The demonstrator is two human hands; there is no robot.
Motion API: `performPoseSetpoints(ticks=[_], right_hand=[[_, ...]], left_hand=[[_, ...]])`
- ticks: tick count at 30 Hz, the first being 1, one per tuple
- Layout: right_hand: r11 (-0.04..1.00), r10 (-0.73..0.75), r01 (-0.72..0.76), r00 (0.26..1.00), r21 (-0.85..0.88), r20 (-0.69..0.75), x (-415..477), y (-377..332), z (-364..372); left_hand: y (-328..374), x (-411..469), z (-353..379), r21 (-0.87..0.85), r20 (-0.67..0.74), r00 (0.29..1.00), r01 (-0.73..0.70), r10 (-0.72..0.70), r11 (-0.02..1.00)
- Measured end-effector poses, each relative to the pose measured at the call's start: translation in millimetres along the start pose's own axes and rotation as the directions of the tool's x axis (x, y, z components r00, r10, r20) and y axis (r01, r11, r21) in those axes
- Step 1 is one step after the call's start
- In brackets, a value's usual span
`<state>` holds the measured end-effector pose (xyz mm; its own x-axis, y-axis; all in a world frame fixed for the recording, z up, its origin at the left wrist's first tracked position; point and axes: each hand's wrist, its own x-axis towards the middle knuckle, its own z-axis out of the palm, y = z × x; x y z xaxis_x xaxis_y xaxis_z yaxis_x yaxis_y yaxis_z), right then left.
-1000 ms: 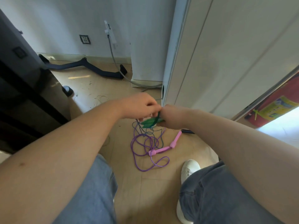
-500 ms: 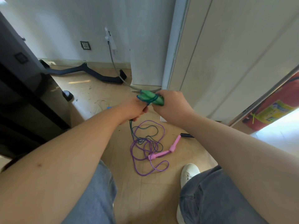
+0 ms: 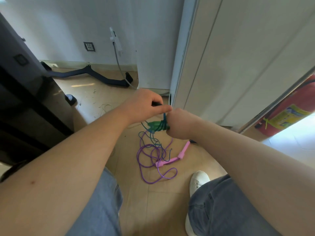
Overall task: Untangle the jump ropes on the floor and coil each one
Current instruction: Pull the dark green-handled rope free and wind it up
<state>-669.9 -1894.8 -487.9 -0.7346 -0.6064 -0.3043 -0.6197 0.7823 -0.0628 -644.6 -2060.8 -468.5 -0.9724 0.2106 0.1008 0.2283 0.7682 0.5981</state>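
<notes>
Handles [image 3: 154,125] lower than earlier, in right hand [image 3: 180,124] grip; left hand [image 3: 144,106] grip on teal cord [image 3: 164,118], now above.

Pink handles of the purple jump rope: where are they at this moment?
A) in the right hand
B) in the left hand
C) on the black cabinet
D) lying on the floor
D: the pink handles lie on the floor, below the left hand and right hand, which both hold the green rope.
</notes>
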Motion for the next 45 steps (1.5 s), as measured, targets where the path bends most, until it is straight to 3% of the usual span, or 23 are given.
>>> performPoseSetpoints(ticks=[4, 6, 9, 11, 13, 16, 19, 21, 24, 26, 29, 32, 35, 38, 42, 45], right_hand=[[0.986, -0.137, 0.144, 0.988, 0.086, -0.076, -6.7, -6.0, -10.0], [0.978, -0.124, 0.148, 0.979, 0.149, -0.161, -7.4, -4.0, -13.6], [0.920, 0.037, 0.087, 0.952, 0.383, -0.304, -7.1, -2.6, -17.1], [0.829, 0.198, 0.014, 0.927, 0.558, -0.318, -3.5, 0.7, -17.2], [0.773, 0.319, -0.079, 0.906, 0.629, -0.279, 2.0, 8.2, -15.0], [0.812, 0.425, -0.225, 0.860, 0.538, -0.282, 11.1, 21.2, -10.5], [0.881, 0.408, -0.331, 0.893, 0.337, -0.190, 13.3, 23.8, -4.0], [0.946, 0.289, -0.272, 0.954, 0.175, -0.081, 10.8, 19.7, 2.6], [1.000, 0.018, -0.018, 1.000, 0.025, -0.006, 5.0, 7.2, 8.1], [0.995, -0.089, 0.090, 0.996, 0.051, -0.021, 1.6, -0.9, 5.0], [0.982, -0.121, 0.136, 0.986, 0.130, -0.114, -2.0, -3.9, -6.9], [0.967, -0.103, 0.147, 0.973, 0.210, -0.209, -5.4, -1.8, -16.4], [0.924, -0.059, 0.135, 0.974, 0.357, -0.216, -7.1, -2.6, -21.1], [0.902, -0.005, 0.093, 0.979, 0.423, -0.206, -7.3, 2.0, -25.3], [0.990, -0.109, 0.119, 0.984, 0.070, -0.138, -6.6, 11.9, -25.1], [0.979, -0.156, 0.145, 0.986, -0.146, -0.065, -4.9, 15.6, -25.1]], left_hand=[[-18.9, -1.1, 0.6, -0.037, -0.038, 0.972, 0.229, -0.230, 0.973], [-25.1, -0.9, 4.9, -0.062, 0.039, 0.947, 0.322, -0.320, 0.945], [-26.6, 0.3, 16.5, -0.026, 0.199, 0.888, 0.427, -0.414, 0.904], [-22.5, 0.3, 21.4, -0.056, 0.202, 0.882, 0.444, -0.425, 0.894], [-16.5, 0.6, 24.1, -0.054, 0.179, 0.914, 0.380, -0.365, 0.923], [0.2, -0.5, 25.0, -0.135, 0.195, 0.956, 0.248, -0.220, 0.959], [10.3, 0.4, 22.4, -0.141, 0.151, 0.986, 0.087, -0.066, 0.986], [10.2, 2.7, 18.4, -0.097, 0.102, 0.995, 0.005, 0.005, 0.995], [3.2, 6.2, 12.7, -0.013, 0.024, 0.999, -0.026, 0.026, 1.000], [-6.3, 7.2, 8.8, 0.041, -0.044, 0.999, 0.024, -0.022, 0.999], [-22.5, 7.2, 3.4, 0.093, -0.123, 0.986, 0.126, -0.114, 0.988], [-31.8, 10.8, 6.1, 0.047, -0.100, 0.981, 0.173, -0.167, 0.984], [-35.9, 14.2, 11.6, -0.072, -0.034, 0.986, 0.162, -0.165, 0.984], [-38.8, 11.9, 9.5, -0.040, -0.065, 0.983, 0.167, -0.169, 0.985], [-34.4, 7.7, 7.9, 0.127, -0.051, 0.991, 0.128, -0.123, 0.984], [-33.4, 6.6, 10.1, 0.202, -0.047, 0.994, 0.108, -0.101, 0.973]])
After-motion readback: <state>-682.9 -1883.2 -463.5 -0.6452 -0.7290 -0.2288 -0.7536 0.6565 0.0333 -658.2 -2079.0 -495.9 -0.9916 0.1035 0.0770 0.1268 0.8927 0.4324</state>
